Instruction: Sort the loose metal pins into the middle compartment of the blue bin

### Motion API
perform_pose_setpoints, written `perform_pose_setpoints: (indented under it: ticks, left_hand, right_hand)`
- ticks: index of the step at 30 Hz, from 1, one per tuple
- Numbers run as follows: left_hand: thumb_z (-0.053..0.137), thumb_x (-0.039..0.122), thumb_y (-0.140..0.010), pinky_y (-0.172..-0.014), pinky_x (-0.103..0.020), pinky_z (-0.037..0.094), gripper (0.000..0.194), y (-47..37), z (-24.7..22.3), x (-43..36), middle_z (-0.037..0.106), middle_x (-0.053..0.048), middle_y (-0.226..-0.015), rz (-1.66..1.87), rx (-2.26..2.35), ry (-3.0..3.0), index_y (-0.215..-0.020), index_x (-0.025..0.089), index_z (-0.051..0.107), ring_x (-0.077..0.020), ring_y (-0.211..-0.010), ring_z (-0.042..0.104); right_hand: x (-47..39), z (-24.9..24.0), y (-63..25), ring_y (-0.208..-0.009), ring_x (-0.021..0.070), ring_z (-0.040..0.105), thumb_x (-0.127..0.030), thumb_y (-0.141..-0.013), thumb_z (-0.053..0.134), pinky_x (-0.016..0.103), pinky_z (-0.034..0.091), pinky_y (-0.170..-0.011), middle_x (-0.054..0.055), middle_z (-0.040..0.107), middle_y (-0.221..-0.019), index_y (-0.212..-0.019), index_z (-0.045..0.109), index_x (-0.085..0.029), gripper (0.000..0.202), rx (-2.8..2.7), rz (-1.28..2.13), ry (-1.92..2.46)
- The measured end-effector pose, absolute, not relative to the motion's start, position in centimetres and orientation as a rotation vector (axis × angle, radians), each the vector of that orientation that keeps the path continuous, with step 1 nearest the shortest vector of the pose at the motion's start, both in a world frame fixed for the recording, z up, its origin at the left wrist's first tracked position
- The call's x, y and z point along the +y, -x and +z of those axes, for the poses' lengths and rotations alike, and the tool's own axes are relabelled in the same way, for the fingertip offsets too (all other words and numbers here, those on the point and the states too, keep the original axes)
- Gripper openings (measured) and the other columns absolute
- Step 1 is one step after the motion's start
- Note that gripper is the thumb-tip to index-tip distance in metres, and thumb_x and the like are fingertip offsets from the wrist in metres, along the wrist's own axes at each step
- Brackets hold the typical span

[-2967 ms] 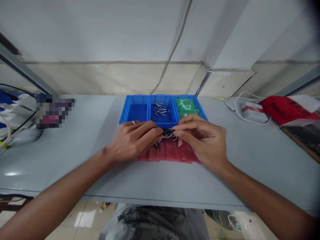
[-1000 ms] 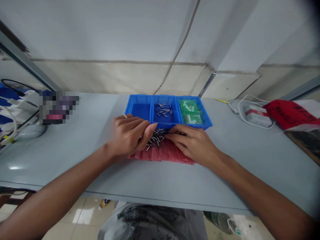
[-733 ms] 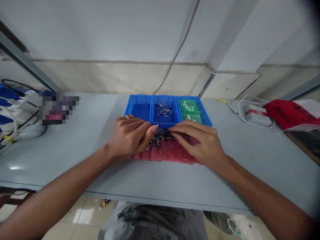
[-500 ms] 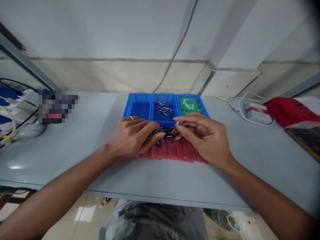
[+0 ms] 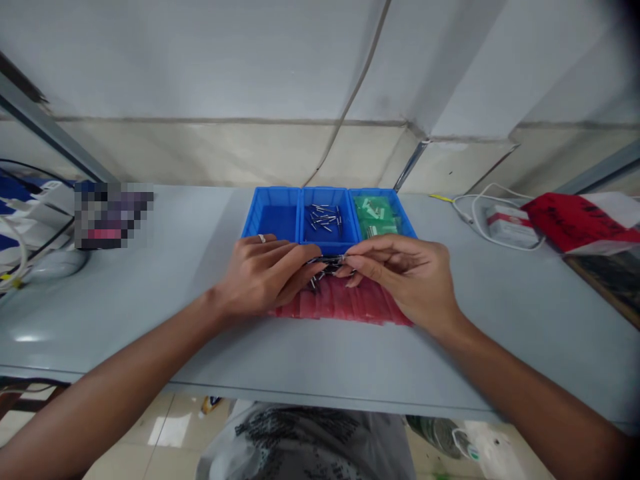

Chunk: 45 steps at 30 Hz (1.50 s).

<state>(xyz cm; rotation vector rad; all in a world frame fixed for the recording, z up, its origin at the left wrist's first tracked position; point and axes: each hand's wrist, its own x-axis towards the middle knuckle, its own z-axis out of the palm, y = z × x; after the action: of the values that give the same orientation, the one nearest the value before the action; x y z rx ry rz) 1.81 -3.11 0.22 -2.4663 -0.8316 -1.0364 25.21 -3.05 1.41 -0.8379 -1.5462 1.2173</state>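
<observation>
My left hand (image 5: 270, 277), with a ring on one finger, is closed around a bunch of thin black-and-silver metal pieces (image 5: 330, 263). They lie between its thumb and forefinger. My right hand (image 5: 405, 277) pinches the end of a slim metal piece (image 5: 343, 258) against that bunch; its exact kind is too small to tell. Under both hands a row of red plastic bags (image 5: 345, 300) lies side by side on the table, partly covered by my fingers. Just behind stand three joined blue bins; loose slim metal pieces (image 5: 325, 217) lie in the middle bin (image 5: 330, 247).
Green packets (image 5: 373, 210) fill part of the right bin (image 5: 407, 223). Chargers and cables (image 5: 35, 220) and a computer mouse (image 5: 57, 263) sit at left. A white-and-red box (image 5: 510, 227), a looped white cable (image 5: 475, 230) and a red bag (image 5: 575, 217) lie at right.
My right hand has come slightly down and left, bringing the small piece in its fingertips to the bunch at my left hand. The left hand has barely moved.
</observation>
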Motion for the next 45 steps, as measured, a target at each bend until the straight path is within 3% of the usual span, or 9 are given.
perform_pose_setpoints:
  ticks: [9, 12, 15, 19, 22, 26, 33, 39, 45]
  left_hand:
    - [0.057, 0.022, -0.097, -0.055, -0.027, 0.037, 0.014, -1.8, 0.5, -3.2, 0.062, 0.004, -0.062, -1.055, -0.855, 2.496, -0.084, 0.018, 0.060, -0.0092, -0.052, 0.054]
    - [0.056, 0.021, -0.097, -0.055, -0.027, 0.036, 0.016, -1.7, 0.6, -3.1, 0.063, 0.004, -0.063, -1.085, -0.890, 2.453, -0.081, 0.018, 0.060, -0.0088, -0.051, 0.051]
    - [0.058, 0.020, -0.095, -0.054, -0.028, 0.036, 0.017, -1.8, 0.6, -3.0, 0.062, 0.004, -0.061, -1.075, -0.891, 2.416, -0.079, 0.019, 0.060, -0.0085, -0.049, 0.049]
    - [0.060, 0.020, -0.094, -0.052, -0.028, 0.035, 0.016, -1.9, 0.5, -2.9, 0.062, 0.004, -0.059, -1.049, -0.879, 2.403, -0.078, 0.019, 0.061, -0.0089, -0.047, 0.050]
    - [0.061, 0.019, -0.093, -0.052, -0.029, 0.035, 0.015, -1.8, 0.4, -2.9, 0.062, 0.004, -0.059, -1.033, -0.896, 2.411, -0.078, 0.018, 0.061, -0.0090, -0.047, 0.050]
    - [0.062, 0.020, -0.093, -0.052, -0.029, 0.035, 0.017, -1.8, 0.3, -3.0, 0.061, 0.005, -0.058, -1.005, -0.882, 2.419, -0.076, 0.018, 0.061, -0.0093, -0.047, 0.049]
    - [0.064, 0.020, -0.091, -0.052, -0.029, 0.035, 0.019, -1.8, 0.4, -3.0, 0.058, 0.005, -0.056, -0.993, -0.878, 2.406, -0.073, 0.018, 0.061, -0.0096, -0.047, 0.048]
    - [0.063, 0.021, -0.093, -0.053, -0.028, 0.036, 0.018, -1.8, 0.4, -3.0, 0.059, 0.004, -0.056, -0.980, -0.875, 2.405, -0.075, 0.017, 0.062, -0.0098, -0.048, 0.052]
    - [0.065, 0.035, -0.095, -0.058, -0.026, 0.041, 0.021, -1.9, -0.2, -2.9, 0.070, 0.004, -0.073, -0.890, -0.894, 2.533, -0.106, 0.018, 0.064, -0.0120, -0.063, 0.067]
  right_hand:
    - [-2.7, 1.1, -25.3, -0.057, 0.0127, 0.071, -0.025, -0.086, 0.077, 0.024, 0.062, -0.056, 0.000, 0.076, -0.072, -0.089, 0.076, -0.022, 0.005, -1.541, 1.207, 0.898]
    - [-2.0, 0.4, -25.3, -0.088, 0.0186, 0.077, -0.028, -0.091, 0.073, 0.031, 0.066, -0.079, 0.004, 0.080, -0.097, -0.108, 0.074, -0.022, 0.018, -1.433, 1.250, 0.884]
    - [-1.8, 0.0, -25.4, -0.116, 0.0215, 0.070, -0.026, -0.096, 0.065, 0.041, 0.062, -0.098, 0.005, 0.072, -0.128, -0.137, 0.060, -0.028, 0.041, -1.463, 1.284, 0.802]
    - [-2.0, -0.3, -25.9, -0.097, 0.0211, 0.074, -0.019, -0.098, 0.058, 0.040, 0.063, -0.087, 0.004, 0.076, -0.115, -0.126, 0.069, -0.027, 0.032, -2.078, 0.670, 0.873]
    - [-1.9, -0.7, -26.2, -0.101, 0.0272, 0.071, -0.013, -0.096, 0.058, 0.042, 0.061, -0.084, 0.008, 0.075, -0.109, -0.119, 0.074, -0.022, 0.029, -2.567, 0.062, 0.912]
    - [-1.5, -1.1, -26.0, -0.096, 0.0273, 0.069, -0.012, -0.095, 0.060, 0.040, 0.060, -0.071, 0.007, 0.073, -0.102, -0.124, 0.071, -0.021, 0.032, -2.682, -0.167, 0.917]
    - [-1.5, -0.9, -26.2, -0.095, 0.0240, 0.070, -0.012, -0.099, 0.053, 0.039, 0.059, -0.081, 0.008, 0.074, -0.102, -0.103, 0.077, -0.018, 0.025, -2.606, -0.050, 0.851]
    - [-1.6, -0.4, -25.9, -0.088, 0.0178, 0.068, -0.020, -0.098, 0.060, 0.033, 0.058, -0.079, 0.009, 0.071, -0.100, -0.102, 0.077, -0.016, 0.018, -2.261, 0.210, 0.823]
    - [-2.5, 0.7, -25.6, -0.071, 0.0135, 0.072, -0.024, -0.089, 0.074, 0.026, 0.059, -0.065, -0.001, 0.078, -0.086, -0.092, 0.076, -0.024, 0.004, -1.902, 0.727, 0.952]
